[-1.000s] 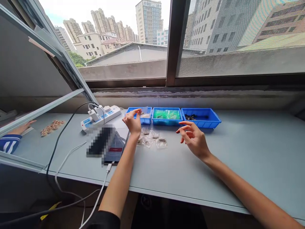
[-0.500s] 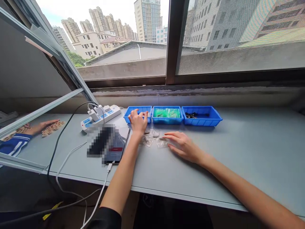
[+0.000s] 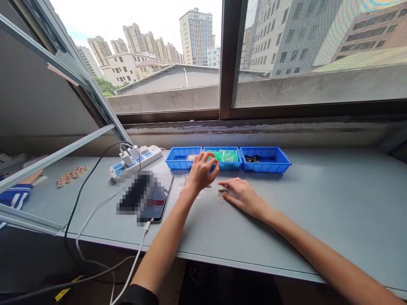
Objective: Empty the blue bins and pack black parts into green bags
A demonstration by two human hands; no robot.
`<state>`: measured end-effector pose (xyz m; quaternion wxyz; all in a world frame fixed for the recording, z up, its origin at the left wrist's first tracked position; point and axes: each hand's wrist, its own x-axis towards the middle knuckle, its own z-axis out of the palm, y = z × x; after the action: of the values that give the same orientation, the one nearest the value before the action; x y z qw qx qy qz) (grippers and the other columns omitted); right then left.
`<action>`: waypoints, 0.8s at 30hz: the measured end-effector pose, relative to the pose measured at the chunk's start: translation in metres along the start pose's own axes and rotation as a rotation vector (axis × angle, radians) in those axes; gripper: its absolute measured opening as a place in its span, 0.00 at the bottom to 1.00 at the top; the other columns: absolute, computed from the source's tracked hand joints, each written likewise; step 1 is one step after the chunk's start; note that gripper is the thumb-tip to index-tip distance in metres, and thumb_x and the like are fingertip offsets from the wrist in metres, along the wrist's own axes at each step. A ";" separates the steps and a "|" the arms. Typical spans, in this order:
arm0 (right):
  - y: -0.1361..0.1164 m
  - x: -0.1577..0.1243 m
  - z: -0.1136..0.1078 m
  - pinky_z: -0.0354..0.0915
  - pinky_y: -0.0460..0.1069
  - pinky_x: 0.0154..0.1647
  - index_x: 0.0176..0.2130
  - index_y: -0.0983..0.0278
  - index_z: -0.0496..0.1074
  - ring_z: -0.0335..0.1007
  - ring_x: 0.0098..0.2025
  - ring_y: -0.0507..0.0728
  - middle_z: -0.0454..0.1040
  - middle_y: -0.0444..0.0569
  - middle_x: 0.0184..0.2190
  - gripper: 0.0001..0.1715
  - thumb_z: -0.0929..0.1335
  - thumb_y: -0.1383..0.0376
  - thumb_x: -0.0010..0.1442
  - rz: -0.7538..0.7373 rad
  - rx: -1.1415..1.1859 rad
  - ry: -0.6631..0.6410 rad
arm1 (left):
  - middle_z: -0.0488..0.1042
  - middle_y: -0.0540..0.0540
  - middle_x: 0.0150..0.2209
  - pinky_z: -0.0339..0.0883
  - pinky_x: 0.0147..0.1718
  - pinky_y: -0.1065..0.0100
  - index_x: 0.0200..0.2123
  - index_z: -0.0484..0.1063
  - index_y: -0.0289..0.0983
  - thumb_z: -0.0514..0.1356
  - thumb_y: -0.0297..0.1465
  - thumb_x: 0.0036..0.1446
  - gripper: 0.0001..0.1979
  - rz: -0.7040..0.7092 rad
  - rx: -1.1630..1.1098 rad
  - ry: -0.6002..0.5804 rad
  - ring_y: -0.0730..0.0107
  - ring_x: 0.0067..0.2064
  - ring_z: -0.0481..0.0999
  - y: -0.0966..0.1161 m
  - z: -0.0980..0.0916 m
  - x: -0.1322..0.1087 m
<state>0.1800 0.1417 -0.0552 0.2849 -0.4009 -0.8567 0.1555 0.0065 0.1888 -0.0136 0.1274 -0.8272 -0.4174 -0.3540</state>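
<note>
My left hand (image 3: 202, 171) is raised in front of the middle blue bin (image 3: 222, 165), its fingers curled in toward the thumb. Whatever it may pinch is too small to make out. On the bench to its right, my right hand (image 3: 243, 195) has thumb and fingers on a small clear plastic bag (image 3: 223, 193) with a dark, metallic-looking piece in it. More clear bags (image 3: 182, 183) lie partly hidden under my left hand and wrist. The middle bin holds green packets (image 3: 226, 155). A few whitish pieces (image 3: 191, 157) are in the left blue bin (image 3: 179, 164).
Small black parts (image 3: 252, 159) sit in the right blue bin (image 3: 267, 167). To the left are a tablet-like device (image 3: 160, 203) on a white cable, partly pixelated, and a power strip (image 3: 149, 157). Beyond the metal frame (image 3: 76, 140), a co-worker's sleeve (image 3: 15, 198) is near small wooden-looking pieces (image 3: 71, 176).
My left hand has moved right from the left bin to before the middle one. The small bag is now between my right thumb and fingers. The co-worker's hand has drawn back left.
</note>
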 end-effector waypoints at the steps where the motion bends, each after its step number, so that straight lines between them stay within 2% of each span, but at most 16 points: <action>1: 0.000 0.000 -0.001 0.61 0.59 0.49 0.48 0.60 0.68 0.66 0.48 0.60 0.73 0.50 0.44 0.16 0.65 0.66 0.58 0.013 0.013 0.011 | 0.71 0.45 0.37 0.63 0.41 0.63 0.29 0.70 0.38 0.53 0.30 0.59 0.09 0.050 0.004 -0.034 0.64 0.42 0.68 0.003 0.001 0.000; 4: 0.002 0.001 -0.003 0.65 0.56 0.43 0.47 0.60 0.68 0.68 0.40 0.58 0.73 0.49 0.37 0.17 0.66 0.66 0.55 0.068 0.087 0.050 | 0.71 0.46 0.34 0.64 0.38 0.65 0.27 0.69 0.37 0.53 0.30 0.59 0.10 0.108 0.013 -0.084 0.66 0.39 0.69 0.006 0.006 -0.002; 9: 0.011 0.003 -0.009 0.67 0.49 0.32 0.45 0.62 0.69 0.68 0.30 0.53 0.72 0.47 0.33 0.17 0.66 0.69 0.53 0.151 0.291 0.149 | 0.70 0.47 0.31 0.65 0.34 0.67 0.26 0.69 0.36 0.53 0.31 0.60 0.12 0.130 -0.010 -0.036 0.69 0.34 0.69 0.002 0.011 -0.005; 13: 0.013 0.005 -0.019 0.67 0.49 0.28 0.43 0.62 0.71 0.71 0.30 0.55 0.75 0.47 0.30 0.17 0.69 0.62 0.50 0.222 0.368 0.327 | 0.69 0.48 0.29 0.65 0.33 0.68 0.27 0.70 0.37 0.54 0.39 0.60 0.14 0.180 -0.042 -0.002 0.70 0.33 0.68 0.005 0.013 -0.005; 16: 0.009 0.007 -0.025 0.68 0.49 0.28 0.35 0.62 0.75 0.72 0.32 0.57 0.76 0.48 0.29 0.15 0.71 0.56 0.49 0.243 0.425 0.444 | 0.70 0.48 0.30 0.65 0.33 0.68 0.30 0.71 0.37 0.54 0.43 0.58 0.16 0.233 -0.065 0.017 0.70 0.33 0.68 0.009 0.014 -0.004; 20: 0.005 0.007 -0.027 0.69 0.50 0.29 0.28 0.62 0.76 0.73 0.31 0.58 0.77 0.49 0.28 0.17 0.71 0.51 0.47 0.258 0.489 0.504 | 0.71 0.48 0.29 0.64 0.32 0.71 0.31 0.71 0.37 0.52 0.40 0.60 0.14 0.275 -0.119 0.077 0.72 0.32 0.68 0.015 0.012 -0.002; 24: 0.005 0.008 -0.028 0.69 0.49 0.29 0.32 0.62 0.76 0.74 0.34 0.58 0.78 0.49 0.31 0.17 0.71 0.51 0.48 0.212 0.488 0.532 | 0.70 0.48 0.29 0.64 0.30 0.72 0.29 0.69 0.36 0.52 0.36 0.61 0.13 0.271 -0.134 0.164 0.74 0.31 0.68 0.019 0.009 -0.001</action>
<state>0.1963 0.1518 -0.0328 0.5671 -0.4341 -0.6441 0.2741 0.0253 0.1815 -0.0193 0.1521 -0.8509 -0.2659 -0.4268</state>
